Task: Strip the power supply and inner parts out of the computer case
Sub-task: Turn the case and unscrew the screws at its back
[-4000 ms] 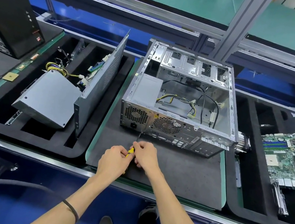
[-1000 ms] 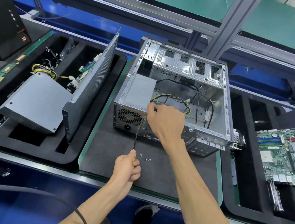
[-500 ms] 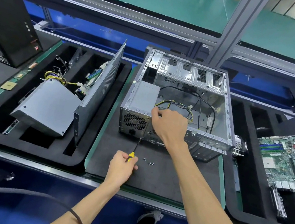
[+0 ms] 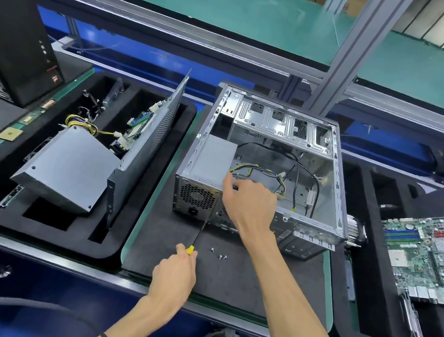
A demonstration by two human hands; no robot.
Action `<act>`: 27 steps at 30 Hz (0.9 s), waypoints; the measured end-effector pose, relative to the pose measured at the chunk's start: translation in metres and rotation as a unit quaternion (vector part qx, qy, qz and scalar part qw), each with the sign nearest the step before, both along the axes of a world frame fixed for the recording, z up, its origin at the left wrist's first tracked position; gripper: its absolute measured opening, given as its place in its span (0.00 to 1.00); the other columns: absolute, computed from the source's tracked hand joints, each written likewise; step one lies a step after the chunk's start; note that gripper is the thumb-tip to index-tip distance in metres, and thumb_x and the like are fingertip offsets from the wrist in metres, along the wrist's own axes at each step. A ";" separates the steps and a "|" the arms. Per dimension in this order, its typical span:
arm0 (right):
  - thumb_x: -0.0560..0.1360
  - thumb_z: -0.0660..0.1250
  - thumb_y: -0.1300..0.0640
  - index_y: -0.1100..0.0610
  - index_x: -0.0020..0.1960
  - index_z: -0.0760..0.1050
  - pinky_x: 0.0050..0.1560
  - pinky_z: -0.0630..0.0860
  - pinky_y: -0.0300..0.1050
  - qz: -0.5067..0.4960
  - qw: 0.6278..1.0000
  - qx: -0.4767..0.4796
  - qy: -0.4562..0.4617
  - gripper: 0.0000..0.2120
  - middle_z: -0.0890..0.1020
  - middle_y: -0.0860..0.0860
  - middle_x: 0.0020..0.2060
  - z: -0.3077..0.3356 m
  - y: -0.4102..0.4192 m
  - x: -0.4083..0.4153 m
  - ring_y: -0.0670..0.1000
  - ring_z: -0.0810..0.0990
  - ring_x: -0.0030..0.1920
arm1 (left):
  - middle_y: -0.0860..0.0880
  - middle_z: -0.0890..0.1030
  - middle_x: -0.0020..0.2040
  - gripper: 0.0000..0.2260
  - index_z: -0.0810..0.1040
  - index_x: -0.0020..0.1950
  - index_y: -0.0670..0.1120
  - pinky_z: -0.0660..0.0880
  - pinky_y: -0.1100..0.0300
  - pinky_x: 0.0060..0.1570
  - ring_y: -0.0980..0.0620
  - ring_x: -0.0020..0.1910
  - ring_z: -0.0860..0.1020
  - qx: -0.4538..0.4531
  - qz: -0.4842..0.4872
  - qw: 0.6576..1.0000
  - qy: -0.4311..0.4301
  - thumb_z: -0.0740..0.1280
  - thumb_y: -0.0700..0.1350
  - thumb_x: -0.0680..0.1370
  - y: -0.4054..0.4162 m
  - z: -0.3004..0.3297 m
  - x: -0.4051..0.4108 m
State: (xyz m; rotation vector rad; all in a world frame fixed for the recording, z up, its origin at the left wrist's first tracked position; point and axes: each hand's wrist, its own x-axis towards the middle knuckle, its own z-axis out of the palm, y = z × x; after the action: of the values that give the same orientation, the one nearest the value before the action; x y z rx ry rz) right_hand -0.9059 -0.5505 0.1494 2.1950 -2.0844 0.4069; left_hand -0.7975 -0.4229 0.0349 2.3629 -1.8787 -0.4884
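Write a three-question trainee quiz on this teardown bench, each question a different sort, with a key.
1. True or false: the left hand holds the yellow-handled screwdriver.
2. How many small loose silver screws lie on the black mat?
3. The right hand reaches into the open grey metal computer case beside: A) the grey boxy power supply, B) the green motherboard, C) the black tower.

Key: 1 true; 2 three; 3 A.
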 end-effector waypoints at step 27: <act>0.80 0.58 0.48 0.51 0.28 0.67 0.26 0.57 0.41 0.014 0.998 -0.037 -0.051 0.22 0.67 0.48 0.19 0.001 0.006 -0.001 0.54 0.69 0.25 | 0.52 0.61 0.28 0.13 0.64 0.43 0.46 0.53 0.64 0.21 0.54 0.23 0.56 0.093 0.206 0.755 0.615 0.64 0.47 0.83 -0.002 0.007 0.009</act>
State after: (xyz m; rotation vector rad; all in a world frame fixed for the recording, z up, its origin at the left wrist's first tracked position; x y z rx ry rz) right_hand -0.9067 -0.5441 0.1503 2.2072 -2.0552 0.6001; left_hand -0.7890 -0.4246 0.0417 1.5785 -0.6761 -1.6519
